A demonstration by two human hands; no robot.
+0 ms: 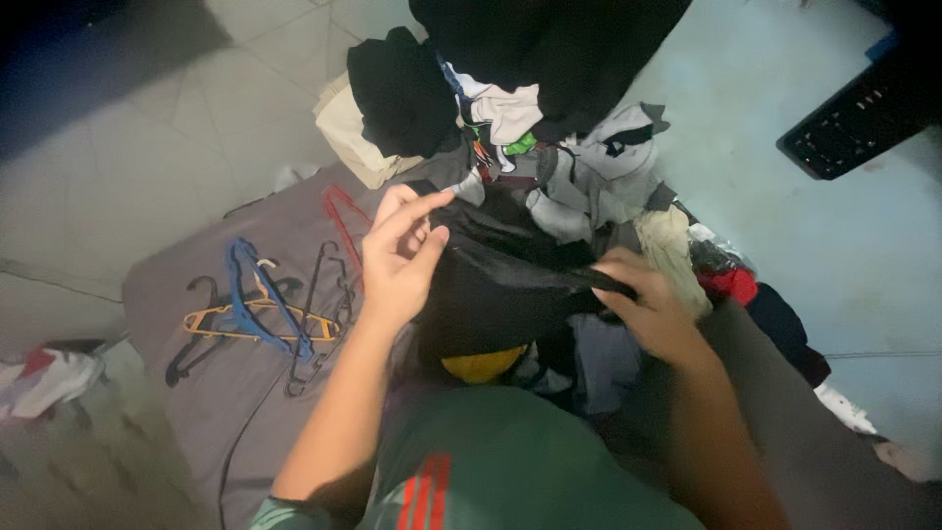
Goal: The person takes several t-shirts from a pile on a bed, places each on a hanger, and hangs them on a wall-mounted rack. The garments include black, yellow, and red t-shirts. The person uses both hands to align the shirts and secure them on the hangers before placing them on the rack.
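Observation:
A black garment (496, 280) hangs stretched between my two hands, above a grey mattress (206, 402). My left hand (397, 257) pinches its upper left edge between thumb and fingers. My right hand (653, 306) grips its right edge in a closed fist. Something yellow (481, 365) shows below the garment. Behind it lies a heap of mixed clothes (579, 177), grey, white, black and beige.
Several plastic hangers (260, 314), blue, orange, black and red, lie on the mattress at the left. A black keyboard (854, 118) sits on the floor at the upper right. Red and dark cloth (746, 290) lies at the right. Tiled floor (128, 177) surrounds the mattress.

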